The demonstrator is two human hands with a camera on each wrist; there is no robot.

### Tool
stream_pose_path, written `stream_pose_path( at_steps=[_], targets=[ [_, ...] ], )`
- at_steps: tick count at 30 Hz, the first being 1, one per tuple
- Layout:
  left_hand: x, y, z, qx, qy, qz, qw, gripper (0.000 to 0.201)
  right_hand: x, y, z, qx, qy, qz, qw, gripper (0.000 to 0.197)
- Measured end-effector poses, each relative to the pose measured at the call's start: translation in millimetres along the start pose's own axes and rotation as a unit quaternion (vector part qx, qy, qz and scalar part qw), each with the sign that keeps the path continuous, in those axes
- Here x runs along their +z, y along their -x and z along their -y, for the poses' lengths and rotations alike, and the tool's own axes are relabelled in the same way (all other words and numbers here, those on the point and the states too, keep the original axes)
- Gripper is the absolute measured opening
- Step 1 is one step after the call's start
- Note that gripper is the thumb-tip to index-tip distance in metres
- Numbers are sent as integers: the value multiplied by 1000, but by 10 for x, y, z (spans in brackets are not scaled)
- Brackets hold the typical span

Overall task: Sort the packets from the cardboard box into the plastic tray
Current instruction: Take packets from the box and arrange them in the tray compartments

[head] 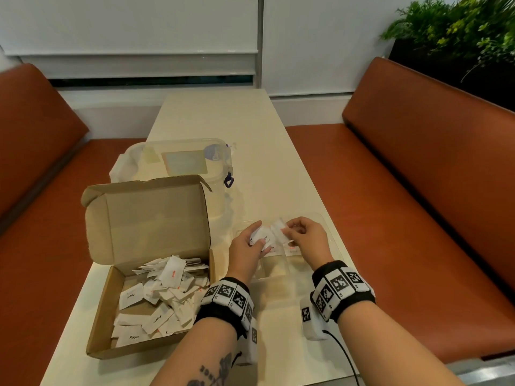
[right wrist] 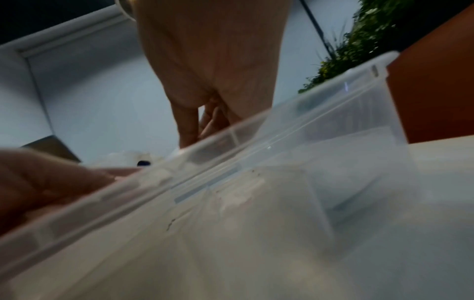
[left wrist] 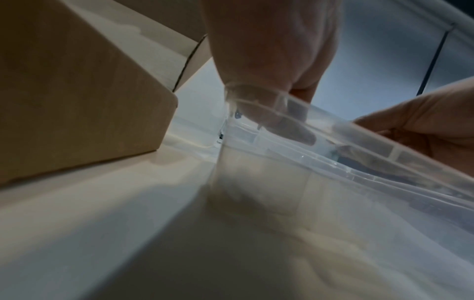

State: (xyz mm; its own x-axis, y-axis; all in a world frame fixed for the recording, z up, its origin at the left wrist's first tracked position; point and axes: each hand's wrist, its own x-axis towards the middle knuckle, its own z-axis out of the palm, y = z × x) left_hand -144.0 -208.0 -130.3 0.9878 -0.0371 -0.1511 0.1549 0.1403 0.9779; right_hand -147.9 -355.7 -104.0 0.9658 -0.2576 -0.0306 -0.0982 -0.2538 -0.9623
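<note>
An open cardboard box (head: 103, 324) at the table's near left holds several white packets (head: 156, 296). To its right sits a clear plastic tray (head: 333, 240) with dividers; its rim shows in the wrist views (left wrist: 359, 140) (right wrist: 231, 154). Above the tray, my left hand (head: 250, 243) grips a small bunch of white packets (head: 260, 235). My right hand (head: 303, 235) pinches one white packet (head: 278, 228) close beside them. A few packets (head: 294, 249) lie in the tray's far compartments. In both wrist views the fingertips are hidden behind the tray's rim.
A clear lidded plastic container (head: 181, 160) stands behind the box on a cream table (head: 223, 118). Orange bench seats (head: 418, 176) flank both sides. A plant (head: 459, 29) is at the far right. A cable (head: 345, 355) trails from my right wristband.
</note>
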Motion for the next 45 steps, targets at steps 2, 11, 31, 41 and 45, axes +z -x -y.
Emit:
stream_pose_path(
  at_steps=[2, 11, 31, 41, 45],
  targets=[
    [-1, -5, 6, 4, -8, -8, 1000, 44, -77, -37, -9, -16, 49, -39, 998, 3],
    [0, -15, 12, 7, -36, -20, 999, 45, -151, -99, -160, -18, 346, 56, 936, 9],
    [-1, -41, 31, 2, -48, -16, 999, 47, -111, -78, -208, -73, 448, 83, 887, 21],
    [5, -40, 35, -1, -43, -16, 999, 47, -83, -103, -252, -109, 488, 76, 863, 27],
    [3, -41, 42, 0, -46, -17, 999, 46, -76, -127, -270, -107, 537, 94, 831, 26]
  ],
)
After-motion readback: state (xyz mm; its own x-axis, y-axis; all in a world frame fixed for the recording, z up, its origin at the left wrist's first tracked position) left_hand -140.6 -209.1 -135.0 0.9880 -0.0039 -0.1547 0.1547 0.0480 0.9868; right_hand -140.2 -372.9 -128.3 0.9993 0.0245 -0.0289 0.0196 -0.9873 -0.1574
